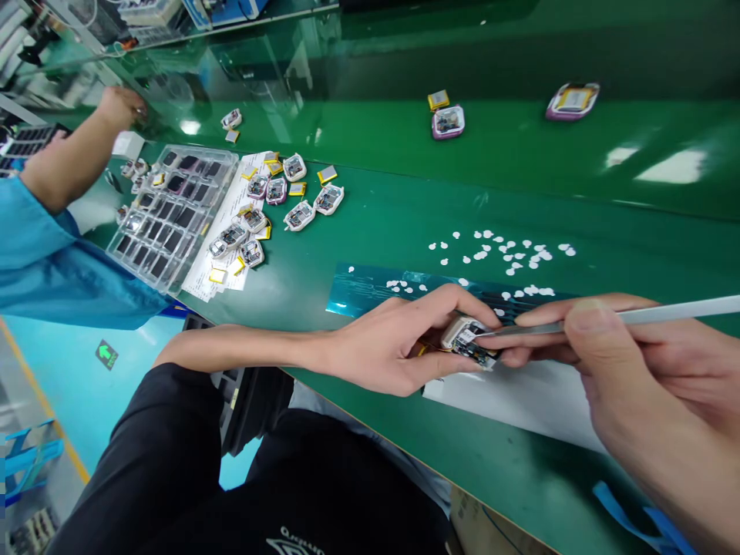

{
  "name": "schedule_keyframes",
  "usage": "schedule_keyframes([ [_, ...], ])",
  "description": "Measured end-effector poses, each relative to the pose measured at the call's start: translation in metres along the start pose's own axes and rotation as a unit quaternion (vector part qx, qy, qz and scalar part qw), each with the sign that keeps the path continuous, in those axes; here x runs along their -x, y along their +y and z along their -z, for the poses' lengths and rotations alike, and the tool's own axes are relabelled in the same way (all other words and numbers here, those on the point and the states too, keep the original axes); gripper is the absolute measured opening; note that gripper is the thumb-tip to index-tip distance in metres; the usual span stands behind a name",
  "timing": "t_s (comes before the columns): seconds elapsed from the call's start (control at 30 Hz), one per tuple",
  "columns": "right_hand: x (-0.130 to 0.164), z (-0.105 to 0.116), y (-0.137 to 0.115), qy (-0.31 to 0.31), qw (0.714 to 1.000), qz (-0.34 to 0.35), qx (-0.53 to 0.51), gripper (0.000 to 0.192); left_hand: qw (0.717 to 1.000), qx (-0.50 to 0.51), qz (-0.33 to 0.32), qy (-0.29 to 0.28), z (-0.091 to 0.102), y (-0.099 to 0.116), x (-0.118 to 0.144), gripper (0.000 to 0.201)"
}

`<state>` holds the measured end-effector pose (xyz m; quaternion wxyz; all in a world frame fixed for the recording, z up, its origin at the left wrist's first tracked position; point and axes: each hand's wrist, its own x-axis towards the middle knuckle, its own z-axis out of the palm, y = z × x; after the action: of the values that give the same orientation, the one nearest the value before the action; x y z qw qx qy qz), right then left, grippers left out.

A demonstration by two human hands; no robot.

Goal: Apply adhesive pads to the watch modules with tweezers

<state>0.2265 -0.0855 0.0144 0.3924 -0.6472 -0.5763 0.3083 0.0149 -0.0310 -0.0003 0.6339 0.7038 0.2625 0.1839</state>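
Left hand (393, 343): fingers curled round small white device (469, 341), circuit board showing, pinned low against green bench (405, 231) near its front edge.

Right hand (636, 362): thumb and fingers pinched narrow on tweezers (607, 320), tips touching top of the device.

White paper sheet (520, 397): flat under/just beside both hands.

Blue-green backing strip (370, 285): lies just behind left hand, a few white bits on it.

White sticker bits (509, 250): loose scatter on bench beyond the strip.

Clear compartment tray (167, 212): far left, dark parts in cells (count not legible).

Pile of similar devices (277, 204): beside tray, w/ small yellow-edged cells among them.

Two more units (448, 119) and (572, 100): far side of bench, well apart.

Co-worker's arm (75, 158): blue sleeve, hand resting near tray's far corner.
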Motion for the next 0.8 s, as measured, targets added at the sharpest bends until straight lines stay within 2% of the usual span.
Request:
schedule_keyframes([
  [0.3,0.0016,-0.0003,0.0011,0.009,1.000,0.009,0.018,0.038,1.000,0.016,-0.006,0.016,-0.0046,-0.0018,0.0008,0.031],
  [0.8,0.0017,-0.0031,0.0018,0.012,1.000,0.013,0.017,0.036,1.000,0.012,-0.003,0.008,-0.0040,-0.0034,0.0010,0.031],
])
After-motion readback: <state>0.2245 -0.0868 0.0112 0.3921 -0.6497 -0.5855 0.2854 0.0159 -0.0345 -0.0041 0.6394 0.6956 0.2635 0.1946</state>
